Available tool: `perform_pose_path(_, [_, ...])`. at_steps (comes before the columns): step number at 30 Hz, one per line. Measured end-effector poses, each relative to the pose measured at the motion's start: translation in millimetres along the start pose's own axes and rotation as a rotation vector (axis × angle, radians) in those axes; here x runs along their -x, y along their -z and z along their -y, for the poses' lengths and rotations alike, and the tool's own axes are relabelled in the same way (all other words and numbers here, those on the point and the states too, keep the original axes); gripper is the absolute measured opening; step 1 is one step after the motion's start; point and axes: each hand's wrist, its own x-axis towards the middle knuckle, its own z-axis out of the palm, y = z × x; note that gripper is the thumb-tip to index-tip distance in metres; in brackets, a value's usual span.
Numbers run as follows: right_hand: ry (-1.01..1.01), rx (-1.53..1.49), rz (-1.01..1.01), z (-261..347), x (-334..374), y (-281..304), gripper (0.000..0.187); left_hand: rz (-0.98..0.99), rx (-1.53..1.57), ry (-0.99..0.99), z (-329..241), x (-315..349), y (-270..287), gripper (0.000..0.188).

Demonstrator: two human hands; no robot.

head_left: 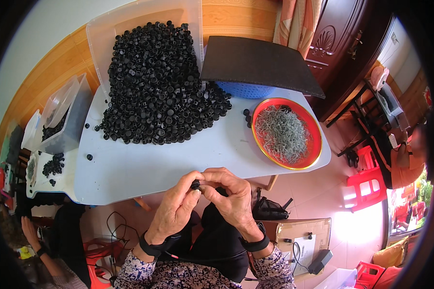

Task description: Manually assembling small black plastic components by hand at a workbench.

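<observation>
A small black plastic cap (195, 184) is pinched between the fingertips of both hands, just off the table's near edge. My left hand (176, 207) closes on it with thumb and forefinger. From the other side, my right hand (229, 196) has its thumb and forefinger closed at the same cap; anything tiny between those fingertips is hidden. Beyond the hands, a large heap of similar black caps (154, 91) spills from a clear plastic bin (97, 60) lying tipped on its side. At the right, a red bowl with a gold rim (315, 156) holds a pile of thin silvery metal pieces (283, 132).
A dark flat board (260, 62) covers a blue basket (246, 90) at the back of the pale table (130, 166). More bins (72, 113) stand at the left, near another person's hand (30, 231). A cardboard box (318, 226) and red stools (366, 185) are at the right.
</observation>
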Motion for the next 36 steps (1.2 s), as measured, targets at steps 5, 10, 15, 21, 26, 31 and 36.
perform_pose_path(5, [0.001, -0.012, -0.036, -0.8, 2.3, -2.4, 0.022, 0.018, 0.079, 0.092, -0.7, 0.2, -0.7, 0.027])
perform_pose_path(10, [-0.048, -0.079, 0.011, -2.1, 0.6, 2.1, 0.021, 0.022, 0.099, 0.091, -2.7, -1.2, -0.1, 0.027])
perform_pose_path(15, [-0.148, -0.151, 0.041, -0.7, -0.6, 0.9, 0.019, -0.028, 0.103, 0.154, -1.1, 1.4, -3.2, 0.032])
perform_pose_path(21, [-0.115, -0.124, -0.006, -8.3, 0.1, -2.5, 0.017, -0.041, 0.125, 0.224, 1.8, 1.8, -6.8, 0.03])
perform_pose_path(26, [-0.141, -0.216, 0.032, -10.8, -0.7, 3.4, 0.016, -0.006, 0.162, 0.184, 11.5, 0.4, -4.7, 0.03])
perform_pose_path(31, [-0.146, -0.264, 0.067, -6.1, -2.8, 8.4, 0.016, 0.033, 0.213, 0.149, 8.0, -2.2, -3.7, 0.032])
perform_pose_path(36, [-0.155, -0.237, 0.072, -6.1, -4.0, 7.6, 0.016, 0.036, 0.192, 0.139, 4.0, -3.8, -2.3, 0.034])
